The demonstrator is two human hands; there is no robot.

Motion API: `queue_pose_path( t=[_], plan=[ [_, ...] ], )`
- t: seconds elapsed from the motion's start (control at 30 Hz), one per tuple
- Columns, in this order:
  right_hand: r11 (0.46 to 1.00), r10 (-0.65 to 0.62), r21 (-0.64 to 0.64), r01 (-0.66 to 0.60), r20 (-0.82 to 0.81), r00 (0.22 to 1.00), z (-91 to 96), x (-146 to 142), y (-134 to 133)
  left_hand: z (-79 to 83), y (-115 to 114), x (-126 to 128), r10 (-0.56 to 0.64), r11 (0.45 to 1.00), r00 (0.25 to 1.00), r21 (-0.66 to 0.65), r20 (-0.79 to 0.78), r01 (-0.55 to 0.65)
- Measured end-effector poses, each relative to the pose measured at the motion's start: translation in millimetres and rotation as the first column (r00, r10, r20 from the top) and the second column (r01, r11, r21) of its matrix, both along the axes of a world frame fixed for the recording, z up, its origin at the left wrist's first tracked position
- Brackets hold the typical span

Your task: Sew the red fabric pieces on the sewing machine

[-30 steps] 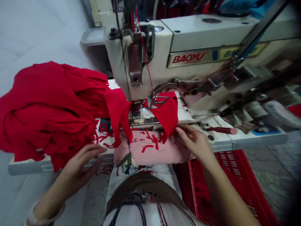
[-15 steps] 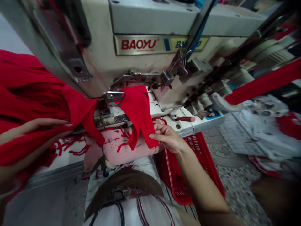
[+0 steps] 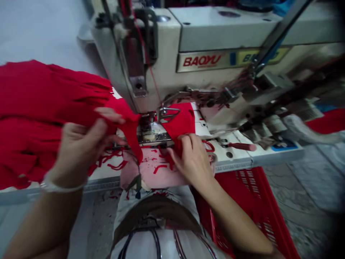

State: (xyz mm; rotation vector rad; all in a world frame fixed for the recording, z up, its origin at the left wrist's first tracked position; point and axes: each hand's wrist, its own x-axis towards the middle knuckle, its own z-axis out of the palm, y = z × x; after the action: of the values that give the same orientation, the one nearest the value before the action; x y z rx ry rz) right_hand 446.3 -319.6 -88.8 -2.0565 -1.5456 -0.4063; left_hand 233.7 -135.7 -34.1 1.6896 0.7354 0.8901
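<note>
Badge "BAOYU" [image 3: 202,61] on mach. [image 3: 172,81]; L hand [image 3: 79,145] pinching red cloth [image 3: 131,131]; R hand [image 3: 196,162] fingers curled on cloth, pinch unclear.

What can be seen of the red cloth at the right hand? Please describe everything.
The red cloth looks like plain, soft fabric without a pattern. Its far part lies rather flat beneath the arm of the sewing machine, right of the needle area. A metal guard overlaps its left edge in this view; whether they touch is unclear. The right hand touches its near part with bent fingers and partly hides it, so the near end is unclear.
</note>
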Motion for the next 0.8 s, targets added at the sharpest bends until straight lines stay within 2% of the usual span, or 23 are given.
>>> queue_pose_path(
  t=[0.03, 0.1, 0.17, 0.27, 0.3, 0.37, 0.43, 0.47, 0.53, 0.57, 0.6, 0.63, 0.67, 0.7, 0.73, 0.77, 0.8],
  plan=[
    [0.999, -0.018, -0.025, 0.019, 0.049, 0.999, -2.6, -0.5, 4.2, 1.6, -5.4, 13.6, -0.042, 0.994, 0.998, -0.097, 0.043, 0.046],
    [0.999, -0.032, -0.032, 0.033, 0.033, 0.999, -7.5, 6.5, 1.4, -1.5, -8.2, 32.8, -0.074, 0.966, 0.992, -0.239, 0.100, 0.096],
    [1.000, -0.014, -0.014, 0.014, -0.050, 0.999, -8.4, 21.4, -14.8, -10.2, -3.7, 38.1, -0.085, 0.958, 0.994, -0.268, 0.075, 0.102],
    [0.994, 0.113, 0.018, -0.112, -0.248, 0.962, -0.5, 48.6, -48.9, -23.9, 5.4, 27.8, -0.123, 0.985, 0.990, -0.127, -0.064, 0.115],
    [0.987, 0.160, 0.052, -0.151, -0.343, 0.926, 3.5, 56.5, -58.5, -26.5, 7.6, 22.5, -0.122, 0.992, 0.985, -0.057, -0.125, 0.116],
    [0.967, 0.243, 0.200, -0.156, -0.546, 0.802, 11.6, 67.4, -69.2, -27.3, 10.6, 12.8, -0.089, 0.993, 0.973, 0.054, -0.214, 0.103],
    [0.920, 0.344, 0.381, -0.092, -0.670, 0.658, 18.3, 68.7, -63.9, -23.2, 11.6, 7.7, -0.052, 0.994, 0.968, 0.085, -0.245, 0.074],
    [0.887, 0.401, 0.455, -0.073, -0.684, 0.610, 20.7, 65.0, -54.8, -20.5, 11.2, 7.8, -0.018, 0.995, 0.973, 0.095, -0.231, 0.041],
    [0.839, 0.483, 0.531, -0.122, -0.622, 0.617, 22.8, 49.7, -25.8, -16.6, 7.8, 13.3, 0.093, 0.980, 0.983, 0.190, -0.157, -0.063],
    [0.833, 0.495, 0.524, -0.181, -0.557, 0.667, 22.2, 39.2, -8.1, -16.6, 4.9, 18.3, 0.130, 0.953, 0.983, 0.292, -0.127, -0.088],
    [0.830, 0.494, 0.503, -0.240, -0.465, 0.735, 20.2, 28.0, 10.0, -18.4, 1.5, 24.0, 0.143, 0.901, 0.983, 0.426, -0.115, -0.082],
    [0.844, 0.484, 0.464, -0.269, -0.443, 0.755, 16.8, 17.0, 26.9, -22.0, -2.0, 29.8, 0.134, 0.821, 0.982, 0.570, -0.135, -0.033],
    [0.851, 0.480, 0.415, -0.320, -0.369, 0.796, 12.4, 7.1, 41.5, -26.9, -5.3, 35.0, 0.119, 0.719, 0.975, 0.694, -0.190, 0.048],
    [0.866, 0.455, 0.337, -0.368, -0.230, 0.860, 7.1, -1.0, 52.7, -32.7, -8.1, 39.0, 0.117, 0.609, 0.958, 0.781, -0.261, 0.138],
    [0.881, 0.429, 0.268, -0.390, -0.104, 0.897, 1.7, -6.9, 60.4, -38.5, -10.3, 41.4, 0.135, 0.513, 0.936, 0.831, -0.326, 0.216],
    [0.896, 0.396, 0.208, -0.393, 0.028, 0.918, -3.5, -10.6, 64.6, -43.6, -11.8, 42.0, 0.172, 0.439, 0.913, 0.859, -0.369, 0.264],
    [0.910, 0.362, 0.166, -0.381, 0.132, 0.923, -7.7, -12.6, 66.0, -47.4, -12.9, 41.2, 0.210, 0.395, 0.890, 0.868, -0.404, 0.300]
  ],
)
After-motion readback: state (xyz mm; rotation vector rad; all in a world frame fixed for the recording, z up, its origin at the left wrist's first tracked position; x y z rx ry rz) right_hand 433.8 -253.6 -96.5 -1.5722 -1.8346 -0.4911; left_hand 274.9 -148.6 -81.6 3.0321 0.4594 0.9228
